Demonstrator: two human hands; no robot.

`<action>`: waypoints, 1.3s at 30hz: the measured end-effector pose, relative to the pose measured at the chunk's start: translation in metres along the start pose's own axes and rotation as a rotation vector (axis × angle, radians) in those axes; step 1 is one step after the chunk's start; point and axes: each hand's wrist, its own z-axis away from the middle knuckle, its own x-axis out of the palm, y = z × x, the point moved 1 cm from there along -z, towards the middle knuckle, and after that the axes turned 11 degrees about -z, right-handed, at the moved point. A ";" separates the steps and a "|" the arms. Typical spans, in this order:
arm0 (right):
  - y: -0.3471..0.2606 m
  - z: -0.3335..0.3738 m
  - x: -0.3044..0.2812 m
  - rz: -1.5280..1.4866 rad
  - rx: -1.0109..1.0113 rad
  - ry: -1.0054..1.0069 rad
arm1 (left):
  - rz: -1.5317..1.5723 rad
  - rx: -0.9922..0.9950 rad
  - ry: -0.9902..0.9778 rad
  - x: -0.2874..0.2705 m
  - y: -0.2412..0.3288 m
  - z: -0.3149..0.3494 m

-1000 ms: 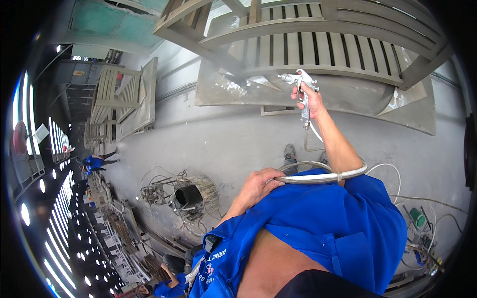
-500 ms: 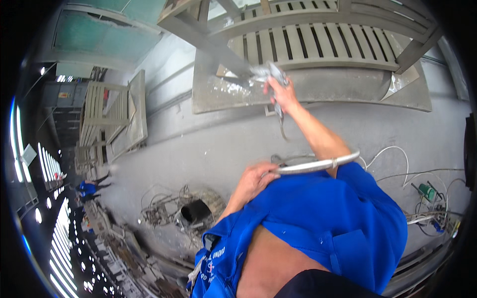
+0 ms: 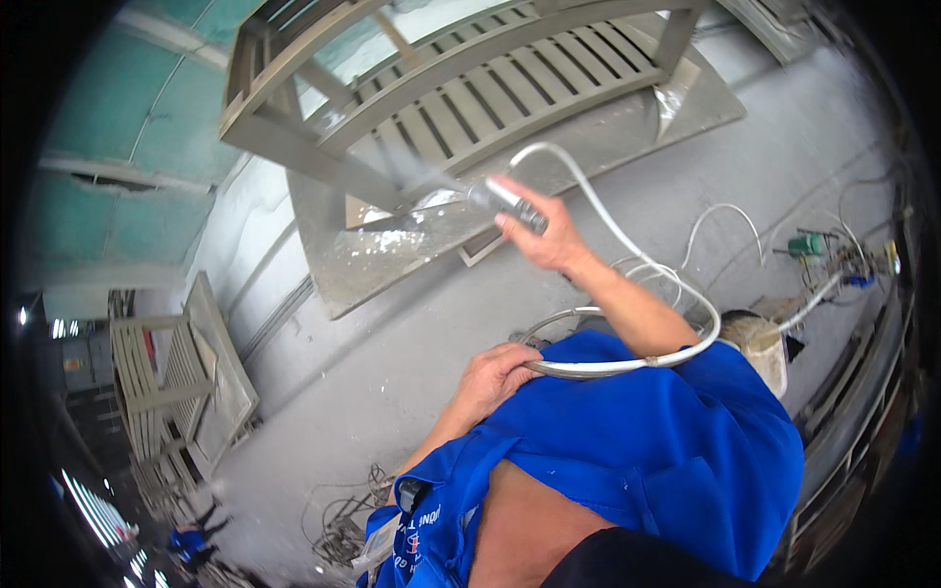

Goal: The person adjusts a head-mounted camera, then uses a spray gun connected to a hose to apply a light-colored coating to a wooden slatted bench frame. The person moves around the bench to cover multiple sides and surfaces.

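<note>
My right hand (image 3: 545, 235) is closed around a silver spray gun (image 3: 508, 202), held out in front of me. A pale mist spreads from the gun's nose toward the lower leg of a grey-brown slatted bench (image 3: 490, 144). From the gun, a white hose (image 3: 610, 221) loops round to the right, under my right forearm and across my waist. My left hand (image 3: 490, 378) grips that hose low in front of my body, its fingers wrapped over it.
The bench stands on a flat grey board (image 3: 328, 284) spattered white. A second slatted bench (image 3: 167, 392) is at the left, with a person in blue (image 3: 191, 541) below it. Coiled cables (image 3: 348, 510) lie on the floor; a whitish container (image 3: 760, 351) stands at the right.
The view has turned, so the bench sits further left and tilted. My right hand has turned the spray gun, now pointing up-left at the bench leg. My left hand keeps the hose.
</note>
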 end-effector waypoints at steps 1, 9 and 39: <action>-0.014 -0.004 -0.017 0.029 -0.125 0.008 | 0.025 0.010 -0.012 0.000 -0.001 -0.003; -0.087 0.008 -0.188 0.168 -0.184 0.793 | 0.054 0.081 -0.093 0.004 0.002 -0.062; 0.249 -0.403 0.095 -1.138 0.198 0.395 | 0.061 -0.713 0.078 -0.020 -0.048 -0.094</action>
